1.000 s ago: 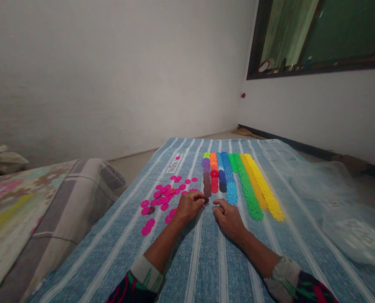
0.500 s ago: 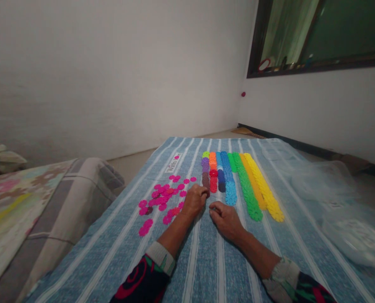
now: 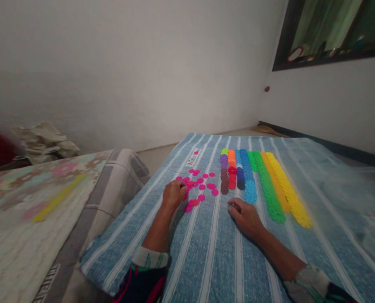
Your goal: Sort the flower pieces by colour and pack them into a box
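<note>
Left hand point(image 3: 174, 194) sat curled on the near-left edge of the loose pink discs point(image 3: 203, 185) scattered on the striped blue cloth point(image 3: 206, 252). Its fingers bent down onto the pile; couldn't tell if they pinched one. Right hand point(image 3: 246, 216) lay palm down on the cloth, fingers loosely bent, nothing seen in it, just short of the brown row point(image 3: 224, 185). Alongside, touching side by side: red-orange row point(image 3: 232, 170), blue row point(image 3: 248, 185), green row point(image 3: 268, 193), yellow row point(image 3: 290, 195).
</note>
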A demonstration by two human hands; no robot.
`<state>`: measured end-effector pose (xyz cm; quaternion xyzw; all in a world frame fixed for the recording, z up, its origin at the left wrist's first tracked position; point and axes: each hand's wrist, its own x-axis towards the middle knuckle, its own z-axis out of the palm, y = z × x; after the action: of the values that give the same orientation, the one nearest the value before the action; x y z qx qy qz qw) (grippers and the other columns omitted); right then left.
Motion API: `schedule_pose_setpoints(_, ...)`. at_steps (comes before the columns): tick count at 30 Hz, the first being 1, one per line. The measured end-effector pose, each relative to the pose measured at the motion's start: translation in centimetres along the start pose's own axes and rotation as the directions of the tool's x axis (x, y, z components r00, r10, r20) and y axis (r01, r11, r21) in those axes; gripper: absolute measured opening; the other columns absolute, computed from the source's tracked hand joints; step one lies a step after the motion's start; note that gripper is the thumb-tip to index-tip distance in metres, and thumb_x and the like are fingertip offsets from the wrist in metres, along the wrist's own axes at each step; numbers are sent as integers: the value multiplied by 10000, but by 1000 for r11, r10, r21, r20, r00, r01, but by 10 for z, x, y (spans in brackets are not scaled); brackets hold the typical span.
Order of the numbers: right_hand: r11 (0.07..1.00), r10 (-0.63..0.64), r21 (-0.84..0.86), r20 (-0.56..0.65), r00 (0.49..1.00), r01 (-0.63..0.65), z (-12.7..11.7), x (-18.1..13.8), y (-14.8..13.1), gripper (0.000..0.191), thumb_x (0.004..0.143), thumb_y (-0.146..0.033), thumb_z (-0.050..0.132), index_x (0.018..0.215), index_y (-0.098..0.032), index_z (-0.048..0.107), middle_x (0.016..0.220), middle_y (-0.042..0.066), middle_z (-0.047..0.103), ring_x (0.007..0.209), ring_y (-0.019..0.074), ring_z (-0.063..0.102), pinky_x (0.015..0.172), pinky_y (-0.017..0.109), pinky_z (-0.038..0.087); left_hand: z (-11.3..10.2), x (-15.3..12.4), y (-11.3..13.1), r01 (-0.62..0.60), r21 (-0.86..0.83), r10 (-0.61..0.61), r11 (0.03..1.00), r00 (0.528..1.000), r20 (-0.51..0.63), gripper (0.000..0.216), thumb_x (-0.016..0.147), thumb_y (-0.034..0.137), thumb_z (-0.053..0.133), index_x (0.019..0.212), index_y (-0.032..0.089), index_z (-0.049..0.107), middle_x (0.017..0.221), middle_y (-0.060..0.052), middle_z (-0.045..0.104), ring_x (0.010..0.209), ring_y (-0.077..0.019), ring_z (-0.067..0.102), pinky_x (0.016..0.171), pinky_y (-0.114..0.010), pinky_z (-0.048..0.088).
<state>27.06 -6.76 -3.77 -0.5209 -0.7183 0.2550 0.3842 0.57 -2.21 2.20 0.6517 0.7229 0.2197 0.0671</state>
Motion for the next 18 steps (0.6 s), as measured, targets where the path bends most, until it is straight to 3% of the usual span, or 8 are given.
schedule_pose_setpoints(4,1000,8,-5,6,1000,-8,-1,-1,-2,294,817,-352,470,913,-163,674,609,-2,592,590,169,569,596,265,387,-20,-4,-32,174,171,-190,970,978,83,165,704,177,588,766,178,741,740,-79,714,748,-222,645,606,-271,380)
schedule_pose_setpoints(8,1000,2,-8,13,1000,-2,-2,-3,-3,302,824,-353,456,918,-165,674,592,-10,583,568,164,562,603,272,397,-24,-11,-40,178,172,-200,969,973,115,187,688,210,624,816,195,759,814,-98,732,786,-243,659,624,-280,395)
schedule_pose_setpoints(18,1000,2,3,23,1000,-2,-1,-4,1,320,828,-371,455,933,-168,679,662,19,659,629,184,608,619,280,418,-19,-17,-37,182,147,-201,972,971,126,187,636,130,618,761,187,744,756,-101,719,775,-252,659,656,-300,422)
